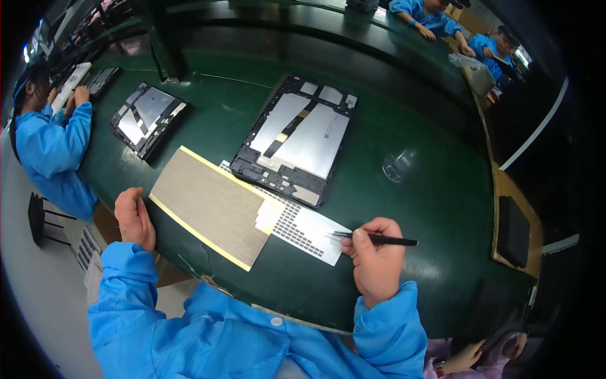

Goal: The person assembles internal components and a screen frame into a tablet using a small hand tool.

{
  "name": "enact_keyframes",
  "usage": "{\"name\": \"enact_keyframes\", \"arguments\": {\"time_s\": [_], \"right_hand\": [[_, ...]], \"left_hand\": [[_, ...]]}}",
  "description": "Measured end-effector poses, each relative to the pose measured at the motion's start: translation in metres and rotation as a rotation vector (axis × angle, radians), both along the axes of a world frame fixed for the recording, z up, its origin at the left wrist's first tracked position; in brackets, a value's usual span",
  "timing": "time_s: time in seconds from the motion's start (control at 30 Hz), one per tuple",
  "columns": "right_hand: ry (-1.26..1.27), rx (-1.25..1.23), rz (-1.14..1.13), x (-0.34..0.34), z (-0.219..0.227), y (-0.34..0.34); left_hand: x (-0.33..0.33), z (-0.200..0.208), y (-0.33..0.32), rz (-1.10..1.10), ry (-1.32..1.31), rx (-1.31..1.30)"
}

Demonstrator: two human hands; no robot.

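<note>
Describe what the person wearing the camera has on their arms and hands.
Both arms are covered in bright blue long sleeves of a smooth work smock, gathered snugly at the wrists with elastic-looking cuffs. A white round snap button sits on the smock's front between the arms. The left hand and right hand are bare: no gloves, and no rings or watch show in this view.

You were in a factory: people in blue coats (53, 148) sat along a long green counter (435, 189) with opened tablets (295, 139) on it.
</note>
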State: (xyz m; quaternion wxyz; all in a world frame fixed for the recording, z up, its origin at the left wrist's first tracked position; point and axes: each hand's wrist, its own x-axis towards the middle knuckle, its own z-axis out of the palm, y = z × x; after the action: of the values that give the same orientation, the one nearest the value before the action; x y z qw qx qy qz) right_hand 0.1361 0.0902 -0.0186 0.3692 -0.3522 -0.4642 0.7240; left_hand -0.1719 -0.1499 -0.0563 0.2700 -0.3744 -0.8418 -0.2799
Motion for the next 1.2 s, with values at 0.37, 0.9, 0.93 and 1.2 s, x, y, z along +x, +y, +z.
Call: {"name": "enact_keyframes", "arguments": {"time_s": [0.37, 0.9, 0.93, 1.2], "right_hand": [[-0.121, 0.32, 0.14, -0.006, -0.007, -0.024], [-0.292, 0.182, 0.041, 0.003, 0.005, -0.023], [-0.305, 0.178, 0.045, 0.003, 0.005, -0.024], [-0.328, 0.31, 0.086, 0.005, 0.003, -0.022]], "left_hand": [[0.048, 0.042, 0.049, -0.516, 0.064, 0.034], [0.101, 0.039, 0.154, -1.397, -0.212, -0.384], [0.1, 0.039, 0.153, -1.389, -0.219, -0.383], [0.099, 0.039, 0.157, -1.368, -0.154, -0.403]]}}
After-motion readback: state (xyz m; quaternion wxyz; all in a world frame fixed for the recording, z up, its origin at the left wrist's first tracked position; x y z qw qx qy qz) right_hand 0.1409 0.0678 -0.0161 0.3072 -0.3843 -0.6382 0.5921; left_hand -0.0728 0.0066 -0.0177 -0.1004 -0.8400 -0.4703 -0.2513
